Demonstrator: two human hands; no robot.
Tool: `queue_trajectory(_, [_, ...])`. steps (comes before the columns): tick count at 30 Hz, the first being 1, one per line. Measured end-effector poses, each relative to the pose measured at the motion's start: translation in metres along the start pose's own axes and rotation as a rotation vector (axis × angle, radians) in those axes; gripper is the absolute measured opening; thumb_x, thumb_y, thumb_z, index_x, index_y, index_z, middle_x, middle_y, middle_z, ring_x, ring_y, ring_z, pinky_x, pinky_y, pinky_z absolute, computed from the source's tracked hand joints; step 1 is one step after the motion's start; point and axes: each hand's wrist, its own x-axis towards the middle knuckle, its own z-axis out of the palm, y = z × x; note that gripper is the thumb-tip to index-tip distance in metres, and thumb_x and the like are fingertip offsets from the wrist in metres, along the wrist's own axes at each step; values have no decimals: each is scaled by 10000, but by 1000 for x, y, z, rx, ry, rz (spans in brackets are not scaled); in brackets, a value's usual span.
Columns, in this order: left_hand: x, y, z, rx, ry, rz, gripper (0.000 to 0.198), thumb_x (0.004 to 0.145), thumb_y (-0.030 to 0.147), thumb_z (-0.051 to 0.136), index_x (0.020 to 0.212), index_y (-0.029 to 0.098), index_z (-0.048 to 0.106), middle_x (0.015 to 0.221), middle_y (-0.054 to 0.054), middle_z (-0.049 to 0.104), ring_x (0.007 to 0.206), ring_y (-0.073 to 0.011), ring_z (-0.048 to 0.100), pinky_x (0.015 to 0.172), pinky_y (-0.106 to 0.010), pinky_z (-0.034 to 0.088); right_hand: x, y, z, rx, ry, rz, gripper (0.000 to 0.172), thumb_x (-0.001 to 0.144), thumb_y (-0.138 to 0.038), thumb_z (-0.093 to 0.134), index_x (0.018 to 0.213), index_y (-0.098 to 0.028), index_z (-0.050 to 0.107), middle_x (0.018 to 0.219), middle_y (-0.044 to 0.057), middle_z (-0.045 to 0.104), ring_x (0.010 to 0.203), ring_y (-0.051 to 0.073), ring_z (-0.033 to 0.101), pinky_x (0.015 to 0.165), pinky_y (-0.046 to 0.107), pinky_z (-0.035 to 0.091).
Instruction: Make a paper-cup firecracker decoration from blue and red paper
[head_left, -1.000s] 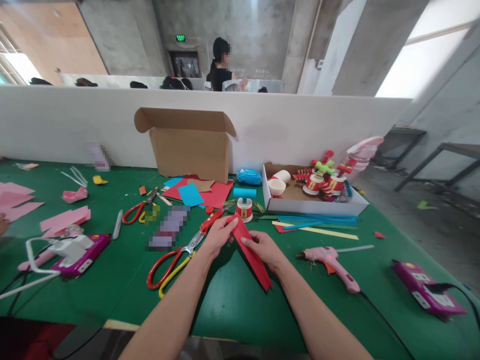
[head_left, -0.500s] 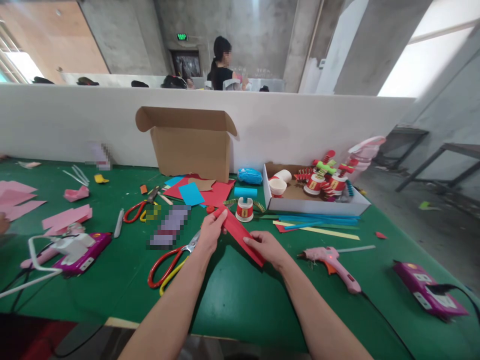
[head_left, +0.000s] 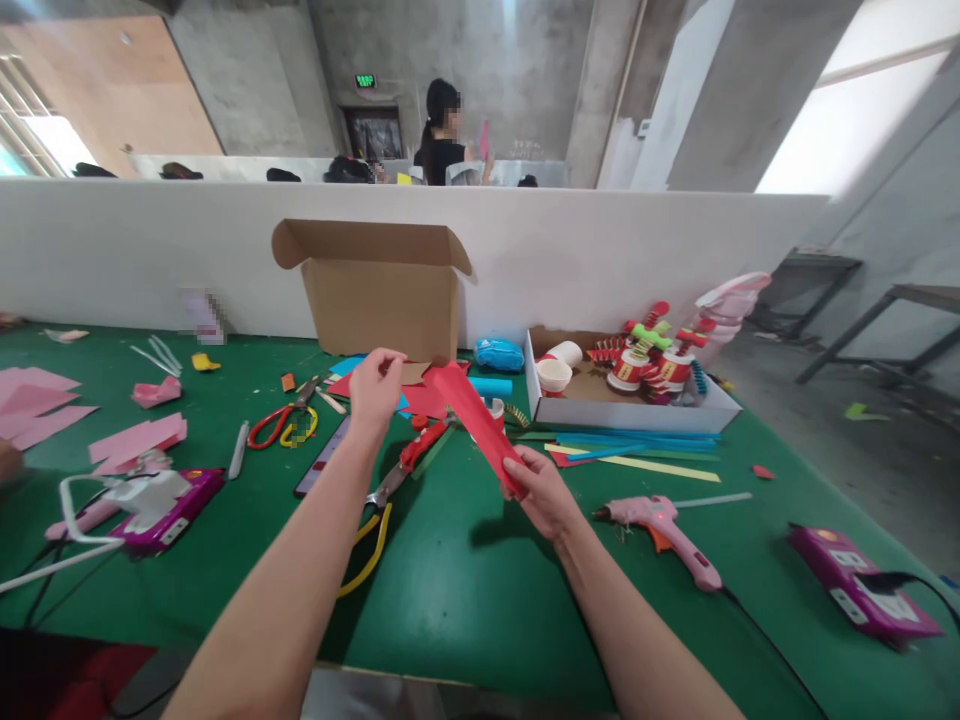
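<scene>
Well, right fingers on red strip, cup partly behind, left fingers narrow.

Bare left hand and bare right hand
Slim uncovered wrists run into smooth, bare forearms, which look broader toward the lower edge of the view

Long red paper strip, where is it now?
In the head view, the red strip is near the middle, held by the right hand, right of the left hand, partly hiding a cup.
</scene>
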Motion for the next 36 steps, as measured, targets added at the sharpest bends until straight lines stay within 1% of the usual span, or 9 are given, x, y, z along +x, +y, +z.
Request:
queue_trajectory(1, [15, 0, 4, 153, -87, 67, 304, 842, 303, 407, 933, 166, 662, 894, -63, 682, 787, -167, 586, 711, -264, 443, -1, 1, 2, 43, -26, 14, 391, 576, -484, 783, 648, -184, 544, 533, -60, 478, 459, 69, 395, 469, 226, 302])
queue_trajectory(3, [36, 2, 20, 470, -398, 265, 331, 859, 281, 392, 973, 173, 683, 947, -79, 689, 841, -187, 585, 772, -286, 428, -3, 4, 5, 84, -71, 36, 389, 575, -466, 791, 640, -180, 534, 518, -61, 481, 451, 68, 410, 469, 222, 309])
queue_trajectory(4, [41, 4, 31, 518, -458, 314, 319, 856, 287, 417, 969, 186, 697, 966, -82, 688, 885, -200, 576, 818, -300, 411, -3, 6, 6, 91, -89, 44, 389, 578, -460, 791, 633, -178, 529, 513, -60, 483, 448, 68, 419, 469, 220, 313])
queue_trajectory(8, [40, 9, 76, 623, -588, 422, 296, 808, 301, 521, 1031, 245, 707, 1062, -101, 653, 1008, -271, 517, 829, -341, 384, -4, 10, 4, 84, -136, 66, 382, 590, -447, 789, 627, -170, 530, 507, -58, 493, 436, 64, 424, 474, 213, 327])
queue_trajectory(11, [37, 6, 100, 698, -654, 464, 304, 779, 308, 553, 1037, 254, 705, 1080, -117, 630, 1028, -299, 491, 820, -368, 379, -3, 13, 3, 78, -158, 94, 399, 570, -452, 801, 616, -166, 527, 521, -51, 511, 439, 61, 427, 469, 206, 328])
queue_trajectory(14, [44, 0, 113, 767, -690, 478, 310, 766, 338, 561, 1028, 246, 699, 1096, -130, 610, 1047, -312, 474, 846, -401, 371, -1, 16, 4, 59, -158, 116, 411, 564, -467, 804, 622, -161, 536, 527, -47, 518, 445, 61, 429, 464, 202, 323])
queue_trajectory(21, [60, -13, 129, 880, -720, 466, 319, 768, 317, 566, 1042, 192, 671, 1147, -178, 563, 1070, -341, 472, 836, -430, 378, 4, 24, 5, 2, -167, 154, 412, 566, -468, 809, 620, -153, 549, 526, -53, 500, 456, 52, 400, 458, 192, 299])
queue_trajectory(29, [64, -20, 148, 864, -691, 459, 339, 878, 220, 387, 1083, 192, 655, 1115, -179, 598, 1055, -313, 489, 845, -440, 346, 3, 22, 6, -29, -141, 157, 423, 580, -487, 795, 623, -161, 530, 525, -59, 491, 458, 52, 390, 461, 192, 265])
queue_trajectory(36, [57, -12, 137, 704, -669, 504, 196, 817, 293, 527, 820, 237, 714, 1064, -104, 631, 1084, -291, 432, 891, -426, 286, 3, 19, 8, -90, -151, 167, 438, 567, -508, 793, 620, -156, 540, 533, -56, 487, 483, 53, 382, 470, 191, 257])
